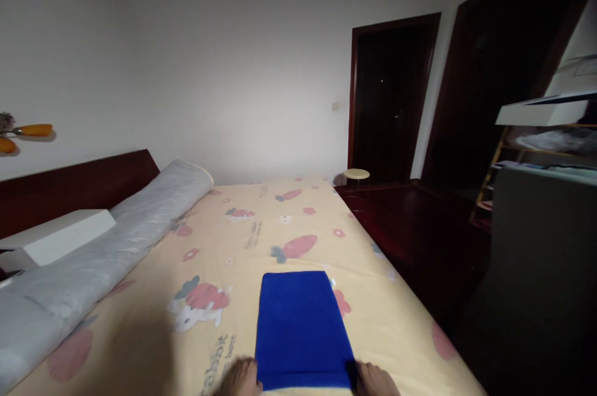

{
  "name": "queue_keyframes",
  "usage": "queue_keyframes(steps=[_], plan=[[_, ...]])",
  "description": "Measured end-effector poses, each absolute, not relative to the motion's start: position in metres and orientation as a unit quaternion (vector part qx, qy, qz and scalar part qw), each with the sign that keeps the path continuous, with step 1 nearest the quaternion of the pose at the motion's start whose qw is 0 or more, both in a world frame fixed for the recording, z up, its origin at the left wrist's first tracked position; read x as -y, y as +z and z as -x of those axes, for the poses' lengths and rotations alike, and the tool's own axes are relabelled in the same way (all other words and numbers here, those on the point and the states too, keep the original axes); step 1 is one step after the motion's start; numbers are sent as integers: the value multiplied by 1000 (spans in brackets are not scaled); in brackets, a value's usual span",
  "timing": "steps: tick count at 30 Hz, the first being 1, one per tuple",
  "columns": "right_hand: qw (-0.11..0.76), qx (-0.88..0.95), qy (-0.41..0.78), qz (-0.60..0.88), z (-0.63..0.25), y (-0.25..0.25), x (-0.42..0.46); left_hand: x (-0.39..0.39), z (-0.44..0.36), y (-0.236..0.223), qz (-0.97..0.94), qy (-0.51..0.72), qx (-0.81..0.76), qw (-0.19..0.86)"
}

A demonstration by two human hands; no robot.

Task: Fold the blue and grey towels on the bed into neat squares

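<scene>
A blue cloth (pixel 301 321) lies flat on the yellow bedsheet (pixel 261 234), a folded band running along its near edge. At its near left corner, my left hand (pixel 243 377) is closed on the edge, fingertips partly hidden. My right hand (pixel 374 378) grips the near right corner in the same way. Both hands are cut off by the bottom of the view.
A long grey bolster (pixel 116 247) runs along the bed's left side, with a white box (pixel 69 234) behind it at the dark headboard (pixel 116 175). Beyond the bed's right edge stand a small round stool (pixel 356 174), a dark cabinet (pixel 543 271) and a shelf rack (pixel 489 191).
</scene>
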State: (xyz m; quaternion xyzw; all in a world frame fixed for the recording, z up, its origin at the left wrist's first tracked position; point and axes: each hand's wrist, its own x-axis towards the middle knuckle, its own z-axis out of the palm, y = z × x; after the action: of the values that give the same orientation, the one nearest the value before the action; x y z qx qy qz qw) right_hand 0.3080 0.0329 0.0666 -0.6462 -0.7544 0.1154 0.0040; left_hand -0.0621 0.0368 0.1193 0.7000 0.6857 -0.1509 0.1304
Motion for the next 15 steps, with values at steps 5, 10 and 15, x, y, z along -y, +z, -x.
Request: queue_keyframes(steps=[5,10,15], plan=[[12,748,126,651,-308,68,-33,-39,61,122,-703,-144,-686,121],[2,748,137,650,-306,79,-31,-35,55,126,-713,-113,-686,96],[-19,744,140,653,-305,80,-31,-30,52,126,-721,-94,-680,91]])
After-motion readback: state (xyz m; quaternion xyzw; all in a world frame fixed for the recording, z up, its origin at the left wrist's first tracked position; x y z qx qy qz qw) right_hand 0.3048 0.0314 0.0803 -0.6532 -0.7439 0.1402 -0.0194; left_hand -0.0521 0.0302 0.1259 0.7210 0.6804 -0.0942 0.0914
